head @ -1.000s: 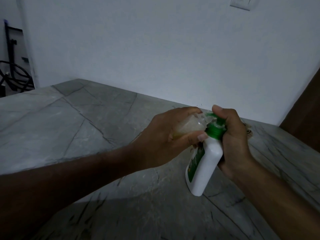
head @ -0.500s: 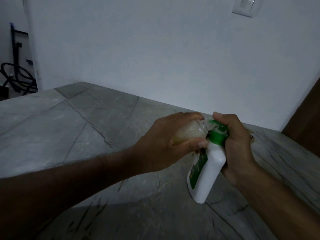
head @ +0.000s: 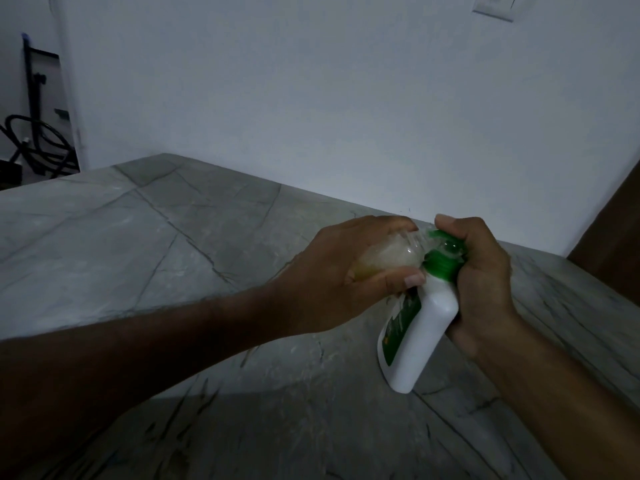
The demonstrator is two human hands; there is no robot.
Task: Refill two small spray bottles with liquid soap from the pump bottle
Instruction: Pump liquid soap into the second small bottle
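A white pump bottle (head: pixel 420 336) with a green label and green pump top stands tilted on the grey stone counter (head: pixel 138 244). My right hand (head: pixel 481 282) grips its upper body and its fingers curl over the green pump head. My left hand (head: pixel 339 282) holds a small clear spray bottle (head: pixel 388 256), lying sideways with yellowish liquid inside. Its open neck meets the pump spout. Most of the small bottle is hidden by my fingers. No second spray bottle is in view.
A white wall runs behind the counter, with a switch plate (head: pixel 493 6) high on the right. A brown wooden panel (head: pixel 609 233) stands at the right edge. A black metal stand (head: pixel 34 133) sits on the floor at the far left.
Both hands keep the same hold on the two bottles. The view has shifted slightly, so hands and bottles sit a little lower and further right in the frame.
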